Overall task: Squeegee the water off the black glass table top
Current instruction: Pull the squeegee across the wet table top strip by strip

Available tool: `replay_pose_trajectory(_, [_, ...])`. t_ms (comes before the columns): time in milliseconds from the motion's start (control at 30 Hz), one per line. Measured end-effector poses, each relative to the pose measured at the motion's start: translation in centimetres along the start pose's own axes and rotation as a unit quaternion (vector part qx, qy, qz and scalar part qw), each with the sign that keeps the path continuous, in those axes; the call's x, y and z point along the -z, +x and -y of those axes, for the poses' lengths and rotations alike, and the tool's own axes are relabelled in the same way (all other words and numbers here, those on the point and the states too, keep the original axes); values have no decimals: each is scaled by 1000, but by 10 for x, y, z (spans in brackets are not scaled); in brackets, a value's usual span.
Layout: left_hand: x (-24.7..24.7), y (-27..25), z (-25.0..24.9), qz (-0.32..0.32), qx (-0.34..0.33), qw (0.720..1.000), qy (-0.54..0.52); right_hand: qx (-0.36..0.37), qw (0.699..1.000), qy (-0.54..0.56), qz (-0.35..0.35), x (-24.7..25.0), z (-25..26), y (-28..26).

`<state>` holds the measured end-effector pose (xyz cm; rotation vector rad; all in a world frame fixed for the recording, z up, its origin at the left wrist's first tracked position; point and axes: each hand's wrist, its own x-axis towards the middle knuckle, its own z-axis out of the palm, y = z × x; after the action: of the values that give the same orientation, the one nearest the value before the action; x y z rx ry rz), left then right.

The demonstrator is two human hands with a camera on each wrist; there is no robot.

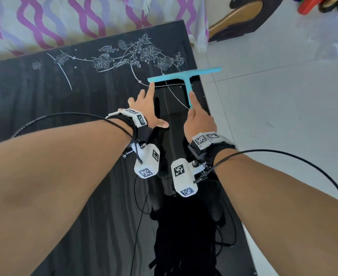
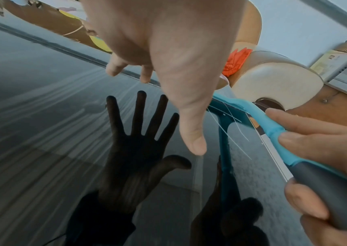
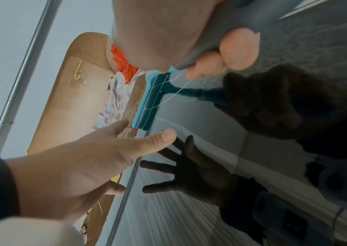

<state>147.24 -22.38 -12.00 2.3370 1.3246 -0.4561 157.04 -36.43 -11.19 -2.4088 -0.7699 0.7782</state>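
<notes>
A black glass table top (image 1: 64,96) with a white flower pattern shows fine wet streaks (image 2: 31,133). On its far right part lies the blade of a blue T-shaped squeegee (image 1: 184,75), its right end overhanging the table edge. My right hand (image 1: 199,120) grips the grey handle (image 2: 326,191), with the index finger stretched along the blue stem (image 1: 189,90). My left hand (image 1: 144,108) is open with its fingers spread just above the glass. Its index fingertip (image 1: 151,85) touches the blade's left end (image 3: 138,123). Both hands are mirrored in the glass.
Cloth with purple wavy stripes (image 1: 64,22) hangs along the far table edge. Brown wooden furniture (image 1: 238,18) stands at the back right. White tiled floor (image 1: 283,116) lies right of the table. Black cables (image 1: 140,216) trail from my wrists over the near glass.
</notes>
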Motion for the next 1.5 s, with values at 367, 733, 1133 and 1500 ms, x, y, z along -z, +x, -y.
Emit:
replay_pose_trajectory(367, [-42, -91, 0, 64, -4, 997, 51, -15, 1000, 2, -6, -10, -38, -84])
replay_pose_trajectory(733, [-77, -150, 3, -62, -22, 997, 43, -27, 999, -15, -11, -21, -73, -159])
replay_pose_trajectory(1133, [-121, -252, 7, 11, 13, 999, 37, -30, 999, -22, 22, -16, -122, -252])
replay_pose_trajectory(1500, [-163, -327, 22, 21, 54, 998, 21, -18, 1000, -19, 6, -23, -158, -308])
